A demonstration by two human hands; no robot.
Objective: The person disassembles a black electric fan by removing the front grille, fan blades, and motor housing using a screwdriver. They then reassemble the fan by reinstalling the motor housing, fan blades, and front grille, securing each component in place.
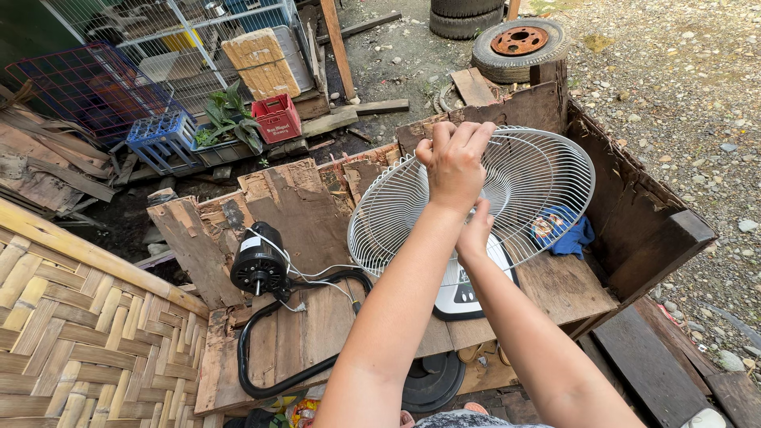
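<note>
The left hand (453, 162) is clenched on the upper rim of the white wire fan guard (539, 178), holding it tilted above the worktop (301, 214). The right hand (476, 231), at 6 o'clock from the left, grasps the guard's lower wires. The guard is probably light, springy and easily bent; take it by the outer ring. A black fan motor (259, 264) lies at 9 o'clock, a blue cloth (561, 230) at 3 o'clock.

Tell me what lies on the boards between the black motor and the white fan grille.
In the head view, only white wires and the black tube frame cross the bare boards between the motor and the grille.
</note>
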